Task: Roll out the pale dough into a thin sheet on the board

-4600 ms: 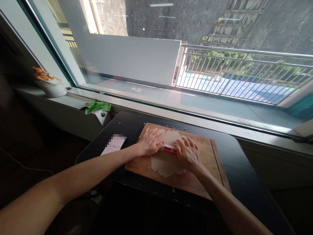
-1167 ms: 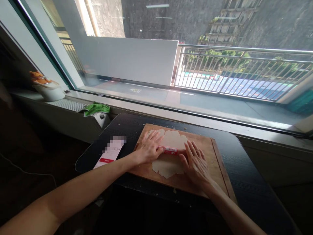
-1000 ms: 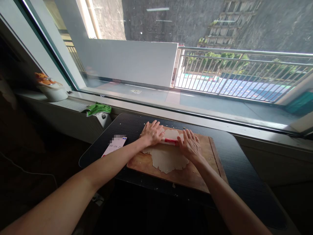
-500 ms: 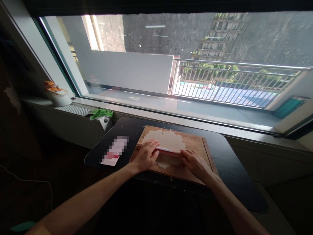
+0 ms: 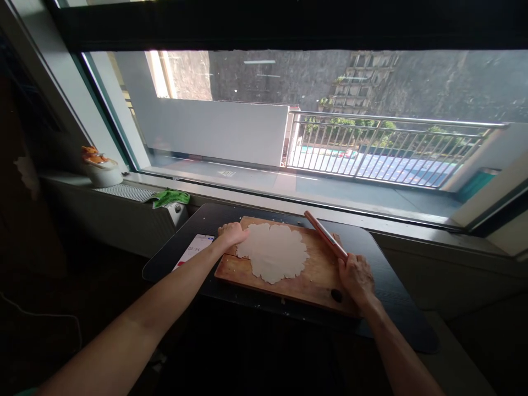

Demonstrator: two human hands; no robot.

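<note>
Rolling pin (image 5: 325, 235) sits in the right grip (image 5: 357, 278), closed around one end.

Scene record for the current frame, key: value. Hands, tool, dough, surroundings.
left_hand: left hand at far-left part of board, by dough edge; grip unclear
right_hand: right hand grips one end of rolling pin
dough: dough flat, ragged-edged, on board
phone: phone on black table, left of board
cloth: green cloth on radiator
</note>
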